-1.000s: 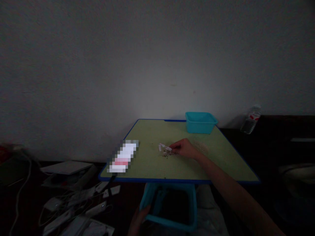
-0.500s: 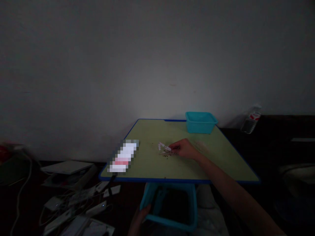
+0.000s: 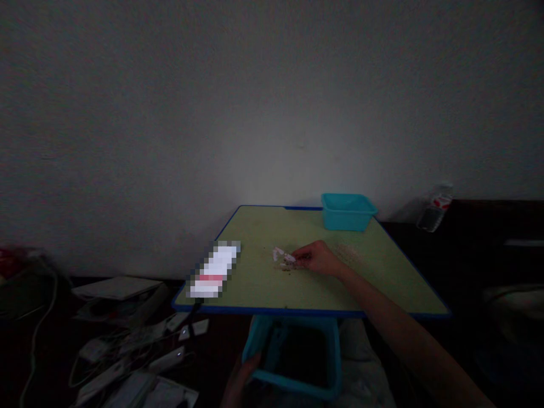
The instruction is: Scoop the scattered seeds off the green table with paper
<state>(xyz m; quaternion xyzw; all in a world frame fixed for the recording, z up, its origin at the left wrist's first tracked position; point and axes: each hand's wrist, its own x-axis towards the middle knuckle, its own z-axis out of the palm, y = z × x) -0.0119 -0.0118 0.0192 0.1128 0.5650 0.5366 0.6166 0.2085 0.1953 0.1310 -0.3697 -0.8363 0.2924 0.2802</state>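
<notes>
My right hand (image 3: 319,258) rests low over the tabletop (image 3: 255,226), its fingers drawn together at a small pile of dark crumbs (image 3: 289,265). Crumpled white scraps (image 3: 280,254) lie right at the fingertips. What the fingers pinch, if anything, is too dark and small to make out. Below the table's front edge, my left hand (image 3: 244,371) grips the left rim of a blue plastic basket (image 3: 293,384), thumb over the edge. The inside of this basket is in deep shadow.
A second blue basket (image 3: 346,218) stands at the table's back right corner. A lit, pixelated phone (image 3: 215,271) lies at the left edge. Pale crumbs (image 3: 348,252) are scattered right of my hand. Cables and chargers (image 3: 127,351) clutter the lower left; a plastic bottle (image 3: 434,212) leans at right.
</notes>
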